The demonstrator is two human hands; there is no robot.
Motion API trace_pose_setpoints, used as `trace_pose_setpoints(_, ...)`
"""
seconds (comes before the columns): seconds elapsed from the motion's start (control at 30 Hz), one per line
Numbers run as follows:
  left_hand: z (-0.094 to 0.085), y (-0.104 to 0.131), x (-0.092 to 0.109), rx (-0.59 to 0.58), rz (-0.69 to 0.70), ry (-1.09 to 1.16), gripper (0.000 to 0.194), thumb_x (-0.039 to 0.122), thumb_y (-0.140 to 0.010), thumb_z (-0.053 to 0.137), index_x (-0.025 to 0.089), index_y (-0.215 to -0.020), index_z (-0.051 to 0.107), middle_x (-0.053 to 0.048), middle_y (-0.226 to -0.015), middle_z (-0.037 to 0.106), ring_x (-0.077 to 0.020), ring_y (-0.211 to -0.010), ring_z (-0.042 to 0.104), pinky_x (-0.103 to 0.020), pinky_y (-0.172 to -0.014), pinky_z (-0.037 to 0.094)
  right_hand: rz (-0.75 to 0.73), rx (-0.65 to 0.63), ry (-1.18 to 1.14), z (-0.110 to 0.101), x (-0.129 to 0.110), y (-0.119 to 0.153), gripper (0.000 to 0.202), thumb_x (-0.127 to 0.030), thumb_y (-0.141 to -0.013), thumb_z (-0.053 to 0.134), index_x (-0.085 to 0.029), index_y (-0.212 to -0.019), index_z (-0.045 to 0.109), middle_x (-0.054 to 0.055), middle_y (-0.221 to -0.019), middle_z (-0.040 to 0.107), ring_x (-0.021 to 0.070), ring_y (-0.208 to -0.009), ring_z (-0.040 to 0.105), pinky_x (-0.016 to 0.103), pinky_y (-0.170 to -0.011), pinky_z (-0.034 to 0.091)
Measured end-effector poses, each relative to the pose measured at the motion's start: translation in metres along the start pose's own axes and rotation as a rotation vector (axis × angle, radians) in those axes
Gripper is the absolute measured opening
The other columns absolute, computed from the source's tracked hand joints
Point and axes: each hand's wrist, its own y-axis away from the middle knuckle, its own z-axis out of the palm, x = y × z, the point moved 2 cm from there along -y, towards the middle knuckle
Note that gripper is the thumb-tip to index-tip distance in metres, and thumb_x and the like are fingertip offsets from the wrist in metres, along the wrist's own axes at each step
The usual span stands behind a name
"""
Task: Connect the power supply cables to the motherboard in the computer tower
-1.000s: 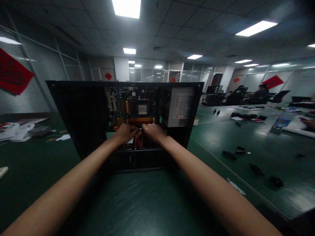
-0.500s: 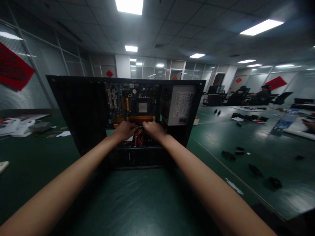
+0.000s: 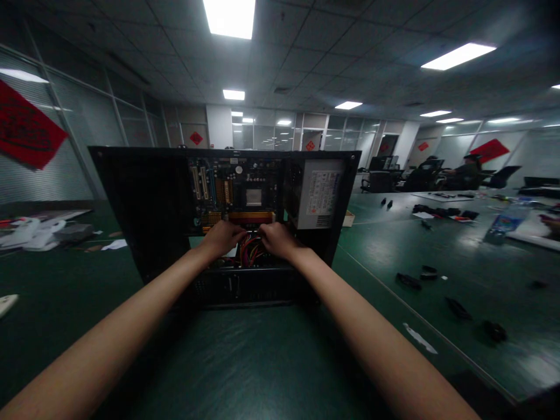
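An open black computer case stands on its side edge on the green table. Inside it are a motherboard, a silver power supply at the right and a bundle of coloured cables low in the middle. My left hand is closed at the left of the cables, just under the orange memory slots. To the right of the cables, my right hand is closed too, its fingers curled. What the fingertips of either hand hold is too small and dark to make out.
White plastic bags and a grey block lie on the table at the left. Several small black parts are scattered at the right, with a plastic bottle behind them. A person sits in the background.
My right hand has shifted slightly right, so the gap between my hands is wider and more of the cables shows. The whole view has tilted a little upward.
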Motion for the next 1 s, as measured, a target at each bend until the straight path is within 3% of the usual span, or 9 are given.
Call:
trace_pose_setpoints(0.33,-0.003,0.000,0.009,-0.017,0.006,-0.097,0.032,0.032,-0.094,0.049,0.022,-0.102,0.078,-0.008,-0.094,0.077,-0.0198,-0.085,0.070,-0.024,-0.067,0.044,0.097,0.009,0.035,0.004,0.003,-0.007,0.030,-0.014,-0.095,0.044,-0.013,-0.110,0.070,0.016,-0.105,0.072,0.0252,-0.101,0.069,0.030,-0.084,0.049)
trace_pose_setpoints(0.63,0.002,-0.002,0.012,-0.039,0.032,-0.138,0.034,0.030,-0.093,0.046,0.017,-0.094,0.078,-0.013,-0.090,0.076,-0.0237,-0.083,0.070,-0.028,-0.065,0.042,0.085,-0.019,0.048,0.002,0.002,-0.007,0.031,-0.011,-0.092,0.046,-0.012,-0.107,0.073,0.019,-0.104,0.071,0.0264,-0.104,0.068,0.033,-0.089,0.049)
trace_pose_setpoints(0.77,-0.011,0.003,0.011,-0.020,0.015,-0.116,0.031,0.027,-0.094,0.047,0.020,-0.095,0.077,-0.009,-0.092,0.076,-0.0223,-0.086,0.071,-0.026,-0.067,0.045,0.058,-0.019,0.048,-0.010,-0.006,-0.002,0.031,-0.012,-0.094,0.044,-0.012,-0.107,0.072,0.018,-0.102,0.071,0.0245,-0.100,0.069,0.031,-0.086,0.050)
trace_pose_setpoints(0.83,-0.023,0.017,0.011,0.052,-0.019,-0.094,0.033,0.028,-0.096,0.045,0.019,-0.099,0.076,-0.010,-0.097,0.076,-0.0227,-0.092,0.071,-0.027,-0.072,0.047,0.018,-0.002,0.052,-0.020,-0.015,0.014,0.030,-0.013,-0.096,0.042,-0.013,-0.108,0.069,0.016,-0.102,0.072,0.0216,-0.097,0.069,0.028,-0.083,0.050)
trace_pose_setpoints(0.9,-0.032,0.043,0.015,0.209,-0.044,-0.026,0.035,0.030,-0.098,0.042,0.017,-0.107,0.073,-0.011,-0.107,0.074,-0.0230,-0.100,0.069,-0.029,-0.082,0.049,-0.113,0.095,0.041,-0.033,-0.025,0.042,0.029,-0.017,-0.099,0.041,-0.015,-0.113,0.066,0.012,-0.104,0.071,0.0179,-0.095,0.067,0.026,-0.083,0.049)
trace_pose_setpoints(1.0,-0.022,0.098,0.029,0.371,0.069,0.004,0.036,0.032,-0.099,0.039,0.016,-0.115,0.068,-0.010,-0.116,0.070,-0.0229,-0.108,0.065,-0.035,-0.096,0.047,-0.583,0.619,-0.087,-0.053,-0.024,0.100,0.023,-0.023,-0.098,0.047,-0.016,-0.110,0.065,0.008,-0.093,0.070,0.0166,-0.082,0.064,0.028,-0.077,0.051)
